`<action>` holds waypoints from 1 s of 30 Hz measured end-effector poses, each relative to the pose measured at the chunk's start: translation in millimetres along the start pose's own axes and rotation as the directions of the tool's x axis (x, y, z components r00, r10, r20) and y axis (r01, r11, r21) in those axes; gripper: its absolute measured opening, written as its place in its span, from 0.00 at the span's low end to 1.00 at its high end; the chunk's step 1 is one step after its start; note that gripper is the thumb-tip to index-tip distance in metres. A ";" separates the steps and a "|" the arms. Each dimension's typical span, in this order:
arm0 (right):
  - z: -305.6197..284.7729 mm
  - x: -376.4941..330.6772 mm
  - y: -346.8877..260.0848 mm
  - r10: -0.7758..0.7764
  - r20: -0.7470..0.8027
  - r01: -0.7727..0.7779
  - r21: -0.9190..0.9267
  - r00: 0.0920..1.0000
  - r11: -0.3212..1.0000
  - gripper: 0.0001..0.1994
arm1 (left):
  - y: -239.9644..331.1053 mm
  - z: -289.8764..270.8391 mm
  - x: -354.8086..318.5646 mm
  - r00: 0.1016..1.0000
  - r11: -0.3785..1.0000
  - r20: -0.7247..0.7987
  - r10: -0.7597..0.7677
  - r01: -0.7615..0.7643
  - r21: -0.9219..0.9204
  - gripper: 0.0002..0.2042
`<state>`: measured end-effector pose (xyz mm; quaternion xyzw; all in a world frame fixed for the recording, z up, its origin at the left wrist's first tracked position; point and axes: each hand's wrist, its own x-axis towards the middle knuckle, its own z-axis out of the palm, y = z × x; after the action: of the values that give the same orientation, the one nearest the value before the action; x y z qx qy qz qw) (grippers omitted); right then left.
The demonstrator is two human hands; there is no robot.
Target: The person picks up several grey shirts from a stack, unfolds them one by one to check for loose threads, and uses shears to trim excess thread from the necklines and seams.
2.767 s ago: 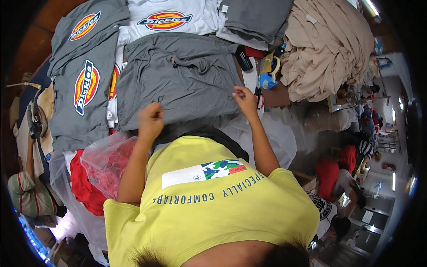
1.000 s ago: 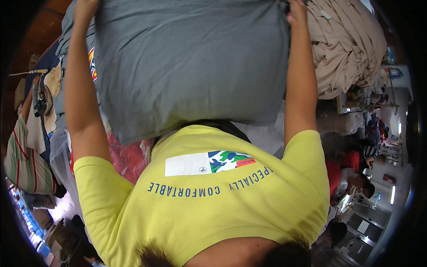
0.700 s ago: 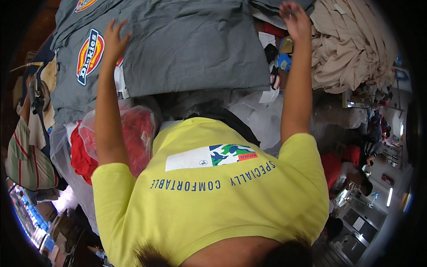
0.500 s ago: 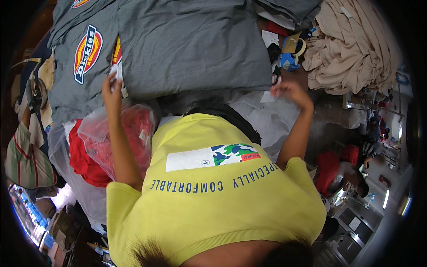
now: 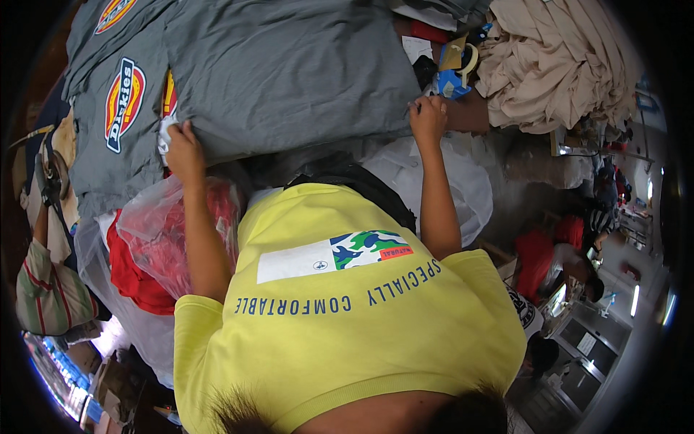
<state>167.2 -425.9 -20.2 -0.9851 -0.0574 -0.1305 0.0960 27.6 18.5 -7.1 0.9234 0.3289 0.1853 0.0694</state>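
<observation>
A stack of grey printed cloth pieces [image 5: 289,79] lies in front of me, with a red, yellow and blue emblem [image 5: 124,105] on a piece at the left. My left hand [image 5: 186,153] is closed at the near left edge of the top grey cloth. A small white piece [image 5: 165,134] shows beside its fingers. At the near right corner of that cloth my right hand [image 5: 429,119] has its fingers curled together. Something small and dark shows at those fingertips; its kind is hidden.
Tape on a dispenser [image 5: 463,69] stands beyond my right hand, next to a heap of beige cloth [image 5: 557,65]. Clear plastic bags [image 5: 163,224], one with red contents, are by my left forearm. Another person's arm [image 5: 42,210] is at far left; people work at far right.
My right hand has moved left and away from me to the cloth's corner, and its fingers have closed. The small white paper below that corner is out of sight. The view has shifted slightly.
</observation>
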 end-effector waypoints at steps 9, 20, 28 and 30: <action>23.6 30.6 -5.8 -0.063 -0.039 0.067 0.118 0.997 0.991 0.08 | -23.7 29.1 74.2 0.993 0.993 -0.049 0.110 -0.109 0.038 0.14; -62.3 -35.8 23.1 -0.272 0.592 0.039 0.375 0.758 0.926 0.09 | 1.4 7.8 40.1 0.890 0.957 -0.352 0.290 -0.259 0.134 0.14; -23.6 -17.6 -62.8 -0.241 0.237 0.019 0.674 0.941 0.738 0.09 | 41.0 21.5 -21.2 0.910 0.766 0.023 0.413 -0.334 -0.550 0.14; 0.4 -18.0 -75.6 -0.352 0.095 0.234 0.586 0.931 0.776 0.09 | 34.2 31.1 -28.5 0.913 0.811 0.178 0.368 -0.221 -0.542 0.21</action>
<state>139.6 -353.7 -12.2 -0.8988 -0.2558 -0.0219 0.3554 39.2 -26.2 -35.6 0.9280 0.1065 0.1443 0.3266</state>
